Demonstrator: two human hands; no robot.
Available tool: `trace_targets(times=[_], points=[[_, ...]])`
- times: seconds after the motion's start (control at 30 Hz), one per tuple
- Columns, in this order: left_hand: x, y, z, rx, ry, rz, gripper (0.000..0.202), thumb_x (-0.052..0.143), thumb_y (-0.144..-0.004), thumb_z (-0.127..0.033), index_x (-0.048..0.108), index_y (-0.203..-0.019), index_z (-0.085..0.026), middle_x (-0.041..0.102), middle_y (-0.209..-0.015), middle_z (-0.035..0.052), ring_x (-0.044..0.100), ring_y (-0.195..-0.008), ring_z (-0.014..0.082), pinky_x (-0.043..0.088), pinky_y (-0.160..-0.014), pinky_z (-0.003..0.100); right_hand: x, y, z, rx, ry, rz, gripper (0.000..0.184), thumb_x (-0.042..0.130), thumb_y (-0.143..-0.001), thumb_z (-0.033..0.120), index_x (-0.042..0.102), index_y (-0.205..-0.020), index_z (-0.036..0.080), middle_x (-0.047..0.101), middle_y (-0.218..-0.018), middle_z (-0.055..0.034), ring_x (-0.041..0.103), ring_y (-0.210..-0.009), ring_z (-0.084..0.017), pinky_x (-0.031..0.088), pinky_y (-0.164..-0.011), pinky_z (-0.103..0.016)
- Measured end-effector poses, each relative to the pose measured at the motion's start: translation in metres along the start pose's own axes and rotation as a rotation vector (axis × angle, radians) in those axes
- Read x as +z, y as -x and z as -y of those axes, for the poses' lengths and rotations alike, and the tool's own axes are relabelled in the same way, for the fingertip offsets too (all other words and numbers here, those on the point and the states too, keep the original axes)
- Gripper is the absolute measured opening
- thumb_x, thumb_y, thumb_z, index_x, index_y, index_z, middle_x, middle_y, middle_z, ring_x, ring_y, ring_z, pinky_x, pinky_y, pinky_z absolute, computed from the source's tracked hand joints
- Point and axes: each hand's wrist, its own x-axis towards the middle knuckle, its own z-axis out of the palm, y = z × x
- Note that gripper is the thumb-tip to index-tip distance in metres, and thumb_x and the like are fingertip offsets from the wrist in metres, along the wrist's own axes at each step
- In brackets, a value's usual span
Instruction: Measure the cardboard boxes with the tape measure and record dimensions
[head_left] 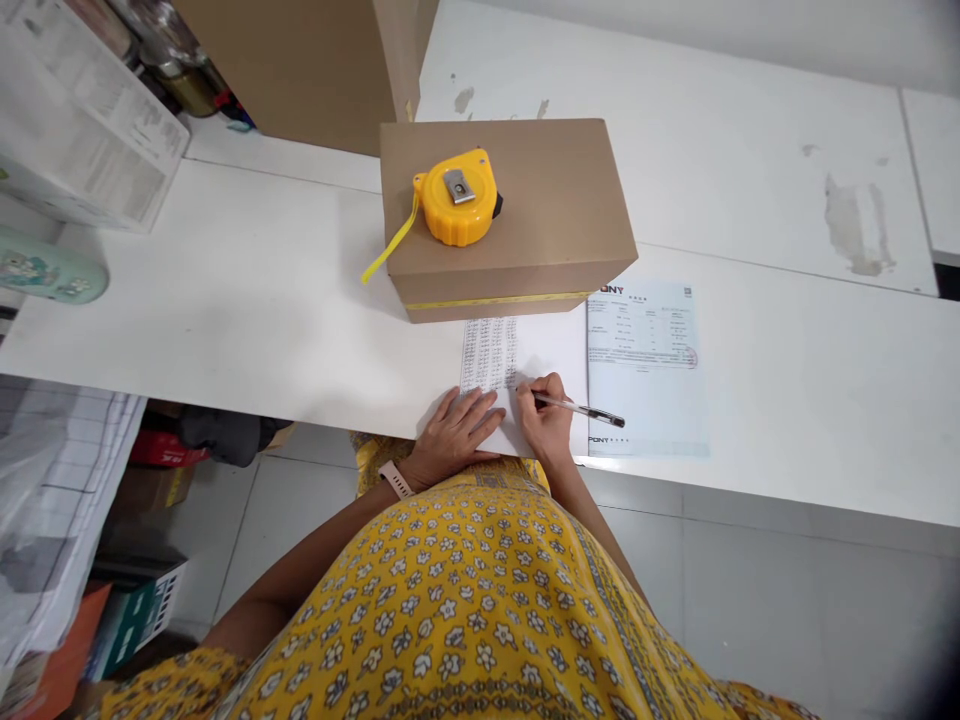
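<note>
My right hand (547,425) is closed round a pen (581,407), its tip down on a sheet of paper (555,350) that carries several columns of handwriting. Flat on the lower left of that sheet lies my left hand (454,430), fingers spread and holding nothing. Beyond both hands stands a brown cardboard box (544,195), covering the top of the sheet. On the box rests a yellow tape measure (459,200) with a yellow wrist strap hanging over the left edge. A printed page (645,400) headed PONY adjoins the sheet on the right.
The white table (285,300) runs left and right, its front edge close to my body. Behind stands a larger cardboard box (307,70). At the left are a mint-green bottle (52,268) and a white carton (82,120); a checked cloth (60,480) hangs lower left.
</note>
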Motion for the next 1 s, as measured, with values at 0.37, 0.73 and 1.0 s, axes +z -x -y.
trace_targets(times=[0.37, 0.73, 1.0], points=[[-0.0012, -0.0007, 0.0003, 0.001, 0.014, 0.0, 0.068, 0.036, -0.102, -0.068, 0.065, -0.137, -0.017, 0.062, -0.147, 0.0116, 0.056, -0.135, 0.0298, 0.032, -0.123, 0.052, -0.0004, 0.0008, -0.0032, 0.008, -0.004, -0.018, 0.021, 0.06, -0.09, 0.029, 0.044, -0.077, 0.026, 0.05, -0.062, 0.0069, 0.047, -0.056, -0.012, 0.039, -0.057, -0.029], [0.002, 0.002, -0.0004, -0.017, 0.028, 0.035, 0.068, 0.037, -0.101, -0.07, 0.063, -0.141, -0.021, 0.06, -0.15, 0.0112, 0.053, -0.139, 0.0293, 0.033, -0.123, 0.052, -0.0018, 0.0006, 0.0014, 0.007, -0.003, -0.024, 0.022, 0.061, -0.088, 0.028, 0.043, -0.075, 0.026, 0.048, -0.061, 0.007, 0.046, -0.056, -0.013, 0.038, -0.057, -0.029], [-0.0002, 0.0003, -0.0002, -0.007, 0.021, 0.008, 0.068, 0.038, -0.102, -0.069, 0.064, -0.14, -0.019, 0.061, -0.148, 0.0118, 0.054, -0.138, 0.0294, 0.033, -0.123, 0.052, -0.0005, 0.0009, -0.0001, 0.008, -0.028, -0.072, 0.022, 0.061, -0.09, 0.029, 0.044, -0.076, 0.026, 0.049, -0.063, 0.0063, 0.047, -0.058, -0.013, 0.039, -0.058, -0.028]])
